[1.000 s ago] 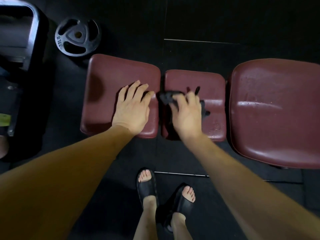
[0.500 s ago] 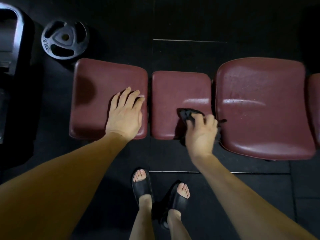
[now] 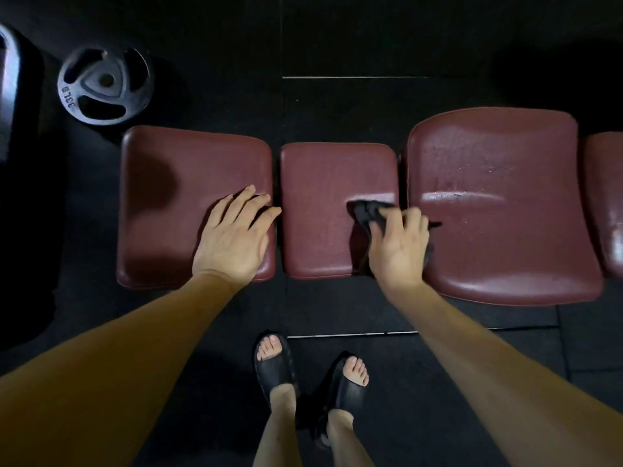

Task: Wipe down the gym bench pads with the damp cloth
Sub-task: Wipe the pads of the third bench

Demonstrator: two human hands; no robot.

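While the left hand (image 3: 236, 241) rests flat, fingers spread, on the left pad (image 3: 188, 183), the right hand (image 3: 397, 247) presses the dark cloth (image 3: 367, 210) onto the middle pad (image 3: 323, 203) with curled fingers — wiping looks midway. The large pad (image 3: 499, 210) shows a wet-looking sheen (possibly done); a far-right pad (image 3: 606, 203) remains. A weight plate (image 3: 104, 85) lies clear, beyond the bench — nothing obstructs.

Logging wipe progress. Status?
Left hand flat on left pad. Right hand grips cloth at middle pad's right edge. Nothing blocking.
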